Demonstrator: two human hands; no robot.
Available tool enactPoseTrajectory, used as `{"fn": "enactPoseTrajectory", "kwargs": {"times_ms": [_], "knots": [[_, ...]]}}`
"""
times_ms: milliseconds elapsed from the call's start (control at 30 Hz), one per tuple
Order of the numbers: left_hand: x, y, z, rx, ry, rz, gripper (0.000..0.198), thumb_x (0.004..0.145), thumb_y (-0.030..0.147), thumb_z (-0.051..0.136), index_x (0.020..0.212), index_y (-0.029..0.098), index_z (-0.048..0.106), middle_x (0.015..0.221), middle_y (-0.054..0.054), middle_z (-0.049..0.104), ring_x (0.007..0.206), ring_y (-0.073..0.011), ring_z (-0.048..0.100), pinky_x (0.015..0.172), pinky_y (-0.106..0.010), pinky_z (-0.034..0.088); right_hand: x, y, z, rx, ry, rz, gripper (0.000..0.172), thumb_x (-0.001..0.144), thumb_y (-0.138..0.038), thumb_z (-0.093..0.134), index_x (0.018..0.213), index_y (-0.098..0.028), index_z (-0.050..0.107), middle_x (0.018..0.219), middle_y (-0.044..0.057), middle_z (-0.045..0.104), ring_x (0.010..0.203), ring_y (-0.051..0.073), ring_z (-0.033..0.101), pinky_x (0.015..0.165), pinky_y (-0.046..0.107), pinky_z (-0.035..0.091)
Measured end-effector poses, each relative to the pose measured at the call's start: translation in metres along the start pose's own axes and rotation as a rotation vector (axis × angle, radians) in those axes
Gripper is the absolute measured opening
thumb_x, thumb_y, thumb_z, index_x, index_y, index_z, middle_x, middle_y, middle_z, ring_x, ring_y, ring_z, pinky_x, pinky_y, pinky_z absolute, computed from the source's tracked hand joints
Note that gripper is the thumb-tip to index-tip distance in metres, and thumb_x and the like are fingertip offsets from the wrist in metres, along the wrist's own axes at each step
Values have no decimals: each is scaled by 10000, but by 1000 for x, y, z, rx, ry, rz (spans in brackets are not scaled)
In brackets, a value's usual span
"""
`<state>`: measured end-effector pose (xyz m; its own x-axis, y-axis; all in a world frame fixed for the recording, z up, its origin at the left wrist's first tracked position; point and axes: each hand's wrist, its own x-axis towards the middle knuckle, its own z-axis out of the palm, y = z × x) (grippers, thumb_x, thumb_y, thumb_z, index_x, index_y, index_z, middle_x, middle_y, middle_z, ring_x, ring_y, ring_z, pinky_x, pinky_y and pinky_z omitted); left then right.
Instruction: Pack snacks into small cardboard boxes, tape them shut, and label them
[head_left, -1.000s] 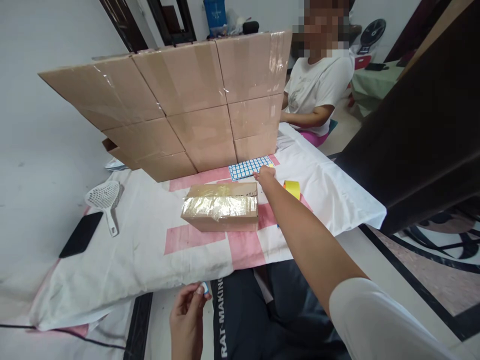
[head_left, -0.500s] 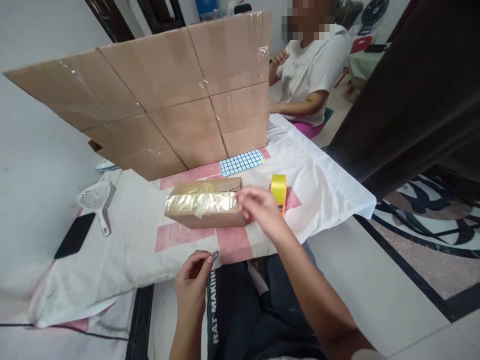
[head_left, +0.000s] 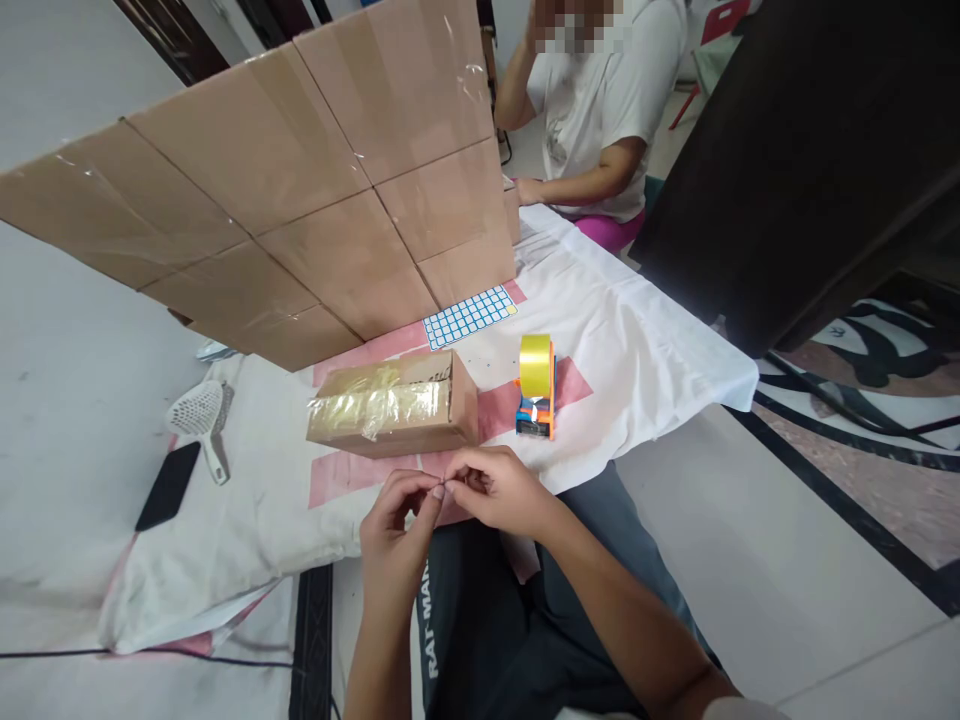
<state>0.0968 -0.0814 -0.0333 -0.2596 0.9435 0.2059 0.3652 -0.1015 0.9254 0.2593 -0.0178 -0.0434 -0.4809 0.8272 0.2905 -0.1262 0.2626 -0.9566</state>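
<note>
My left hand and my right hand meet over my lap, fingertips pinched together on something tiny that I cannot make out. Just beyond them a small cardboard box wrapped in clear tape lies on the white and pink cloth. To its right stands an orange tape dispenser with a yellow roll. A sheet of blue and white stickers lies behind the box.
A tall wall of taped cardboard boxes stands at the back. A white slotted scoop and a black phone lie at the left. Another person in a white shirt sits at the far right. A dark panel rises on the right.
My right hand drew back from the sticker sheet to my lap and joined the left hand in a pinch. The view tilted down.
</note>
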Motion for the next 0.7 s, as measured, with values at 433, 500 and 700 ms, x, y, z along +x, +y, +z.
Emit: {"fn": "enactPoseTrajectory", "kwargs": {"times_ms": [433, 500, 700], "knots": [[108, -21, -66, 161, 688, 33, 539, 747, 338, 796, 1240, 209, 620, 1322, -57, 596, 1228, -216, 544, 1054, -381, 422, 57, 62, -1, 619, 534, 332, 283, 758, -452, 674, 779, -222, 511, 588, -80, 418, 473, 75, 321, 453, 216, 188], [126, -32, -73, 106, 570, -51, 640, 723, 356, 812, 1305, 201, 595, 1359, -84, 583, 1229, -233, 549, 1058, -400, 425, 60, 69, 2, 584, 543, 327, 271, 766, -451, 653, 776, -224, 507, 578, -85, 379, 481, 81, 312, 458, 218, 194], [132, -54, -79, -19, 386, -159, 484, 780, 400, 747, 1208, 182, 683, 1079, -50, 680, 959, -181, 614, 958, -364, 480, 61, 84, 8, 549, 542, 314, 272, 770, -447, 669, 761, -221, 518, 582, -82, 372, 509, 88, 296, 480, 228, 195]]}}
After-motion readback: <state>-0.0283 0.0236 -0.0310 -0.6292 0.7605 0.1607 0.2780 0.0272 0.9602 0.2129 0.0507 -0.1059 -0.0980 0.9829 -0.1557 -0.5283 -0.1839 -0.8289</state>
